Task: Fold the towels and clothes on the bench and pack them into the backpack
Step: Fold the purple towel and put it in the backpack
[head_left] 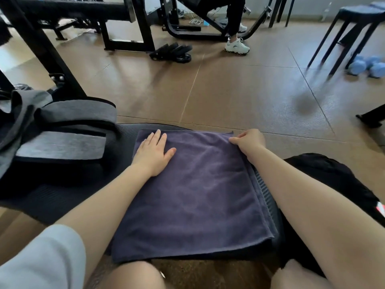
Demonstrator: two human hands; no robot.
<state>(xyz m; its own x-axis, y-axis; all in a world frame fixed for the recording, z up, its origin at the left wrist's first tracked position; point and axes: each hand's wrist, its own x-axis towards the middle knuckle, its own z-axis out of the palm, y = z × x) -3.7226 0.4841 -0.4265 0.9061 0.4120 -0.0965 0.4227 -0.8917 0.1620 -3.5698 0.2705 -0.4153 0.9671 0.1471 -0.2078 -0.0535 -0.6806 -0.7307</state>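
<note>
At nine o'clock my grey backpack (60, 130) sits unpacked on the bench (37, 197). My left hand (153, 154), fingers spread, flattens the folded purple towel (187, 197) at centre; my right hand (249, 142) pinches its two-o'clock corner. A black garment (333, 180) at three o'clock looks unfolded.

Before me, a dark purple towel (193, 197) lies folded flat in layers on the black padded bench (62, 197); a grey-and-black backpack (60, 134) rests at its left; black clothing (333, 184) lies right.
</note>
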